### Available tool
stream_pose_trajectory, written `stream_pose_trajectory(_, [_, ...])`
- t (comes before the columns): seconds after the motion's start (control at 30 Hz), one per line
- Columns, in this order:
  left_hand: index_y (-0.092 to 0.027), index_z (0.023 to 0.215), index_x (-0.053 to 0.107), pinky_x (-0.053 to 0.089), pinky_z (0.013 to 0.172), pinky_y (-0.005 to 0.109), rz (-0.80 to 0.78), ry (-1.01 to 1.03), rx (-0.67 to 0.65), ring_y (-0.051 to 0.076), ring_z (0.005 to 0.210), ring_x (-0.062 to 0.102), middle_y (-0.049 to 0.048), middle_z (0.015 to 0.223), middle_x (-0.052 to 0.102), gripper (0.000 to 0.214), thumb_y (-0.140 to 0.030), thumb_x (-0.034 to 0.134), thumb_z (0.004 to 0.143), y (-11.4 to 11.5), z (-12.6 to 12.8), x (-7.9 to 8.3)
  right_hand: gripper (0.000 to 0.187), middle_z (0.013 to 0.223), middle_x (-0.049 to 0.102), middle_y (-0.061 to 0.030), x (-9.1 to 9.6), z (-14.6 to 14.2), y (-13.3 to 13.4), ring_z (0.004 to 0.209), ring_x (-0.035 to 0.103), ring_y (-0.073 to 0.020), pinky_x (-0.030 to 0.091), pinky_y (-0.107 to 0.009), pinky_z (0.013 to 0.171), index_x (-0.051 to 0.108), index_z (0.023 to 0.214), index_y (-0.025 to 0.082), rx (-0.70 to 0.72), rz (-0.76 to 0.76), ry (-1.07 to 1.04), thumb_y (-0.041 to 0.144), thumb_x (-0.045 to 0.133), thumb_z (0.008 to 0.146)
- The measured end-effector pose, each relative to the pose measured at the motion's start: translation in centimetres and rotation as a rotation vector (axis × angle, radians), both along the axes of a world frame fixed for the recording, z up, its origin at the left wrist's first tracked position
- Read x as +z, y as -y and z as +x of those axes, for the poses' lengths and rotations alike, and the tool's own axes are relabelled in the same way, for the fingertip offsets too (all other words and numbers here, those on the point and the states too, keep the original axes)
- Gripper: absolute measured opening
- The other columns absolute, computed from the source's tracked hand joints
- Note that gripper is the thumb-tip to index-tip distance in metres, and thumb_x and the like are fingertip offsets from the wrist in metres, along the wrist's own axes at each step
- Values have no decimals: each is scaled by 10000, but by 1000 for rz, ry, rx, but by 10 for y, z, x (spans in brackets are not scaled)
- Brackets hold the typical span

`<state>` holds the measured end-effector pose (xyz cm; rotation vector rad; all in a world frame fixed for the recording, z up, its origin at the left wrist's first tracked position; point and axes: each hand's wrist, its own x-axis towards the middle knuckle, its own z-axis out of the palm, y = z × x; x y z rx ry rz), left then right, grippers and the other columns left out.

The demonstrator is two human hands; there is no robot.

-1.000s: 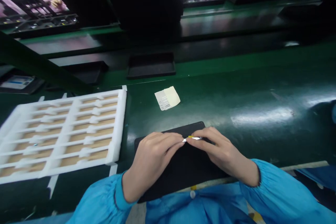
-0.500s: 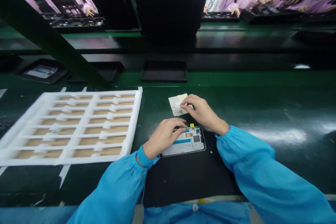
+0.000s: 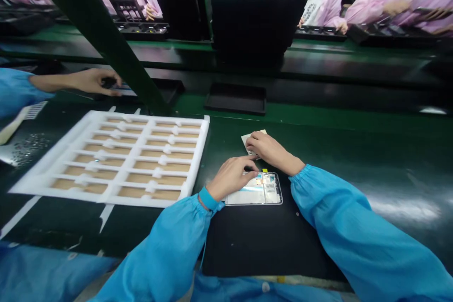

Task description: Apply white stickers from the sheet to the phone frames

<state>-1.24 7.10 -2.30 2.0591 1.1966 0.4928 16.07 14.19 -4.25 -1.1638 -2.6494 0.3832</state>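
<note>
A phone's mid-frame (image 3: 247, 197) lies face down on the black mat (image 3: 262, 245), its silver inside showing a blue strip and a yellow tab on the far edge. My left hand (image 3: 230, 177) rests over its left part with thumb and forefinger curled together above the far edge; anything between them is too small to see. Just beyond the phone frame, my right hand (image 3: 271, 148) has its fingers closed on a small pale sheet of strips (image 3: 245, 138), mostly hidden beneath the hand. Both hands nearly touch at the fingertips.
To the left lies a white foam tray (image 3: 132, 151) with slotted rows. A black shallow tray (image 3: 235, 99) sits ahead. A green post (image 3: 116, 52) slants across the left. A co-worker's hand (image 3: 94, 80) holds a dark object at far left. People in pink work opposite, behind black bins (image 3: 258, 21).
The view has swung left. My right hand has moved down over the sheet, covering most of it, and closer to my left hand. A co-worker's arm has come in from the left.
</note>
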Motion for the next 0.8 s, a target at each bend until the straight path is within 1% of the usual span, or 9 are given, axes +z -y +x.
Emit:
stream_pose_trajectory(0.1, [-239,873,741,533,829,274,-19,23,-16,248,1192,620,23,1187,711,128,-253,615,894,0,1,-1,107,955,555,-81,0,-1,3,878,481,-205,347,-324,767,582,882,159,7,-7,-15,101,505,928])
stream_pose_trajectory(0.17, [-233,890,738,529,832,273,-28,26,-28,247,1207,610,30,1133,732,133,-257,607,900,0,1,-1,102,951,549,-86,-2,-2,4,895,481,-215,351,-334,784,564,869,160,-12,-20,-51,80,512,907])
stream_pose_trajectory(0.27, [-227,903,740,537,801,286,-37,10,-30,254,1117,663,45,1238,687,127,-258,618,888,-1,1,0,105,937,542,-90,-6,-2,3,891,480,-219,365,-351,813,529,835,168,-72,-56,-158,107,496,913])
stream_pose_trajectory(0.43, [-225,890,742,542,779,268,-52,9,-35,253,1151,647,57,1251,680,129,-248,615,882,0,0,3,159,863,540,-58,-14,1,-4,825,506,-192,418,-355,811,469,799,194,-241,-167,-474,208,413,947])
stream_pose_trajectory(0.57, [-216,897,741,537,822,274,-51,22,-34,257,1194,623,69,1269,669,136,-230,606,882,0,0,1,165,843,587,-43,-11,2,-4,787,591,-164,488,-343,781,446,864,201,-397,-298,-793,322,378,954])
stream_pose_trajectory(0.67, [-220,891,741,533,845,283,-41,36,-33,258,1201,617,63,1282,661,140,-223,601,883,0,0,-5,242,845,639,-48,-4,1,6,743,640,-147,533,-336,753,472,886,195,-443,-427,-976,435,466,915])
stream_pose_trajectory(0.73, [-220,885,740,533,852,291,-31,43,-24,261,1183,627,61,1290,656,133,-224,608,880,0,0,-8,300,793,659,-41,2,2,16,711,653,-147,550,-334,739,512,864,186,-447,-508,-1057,476,586,843])
stream_pose_trajectory(0.8, [-224,893,740,533,856,302,-19,48,-12,263,1161,639,54,1327,631,129,-229,612,884,1,-1,-9,336,734,663,-24,10,4,27,688,661,-150,560,-332,727,542,841,182,-451,-564,-1116,473,692,767])
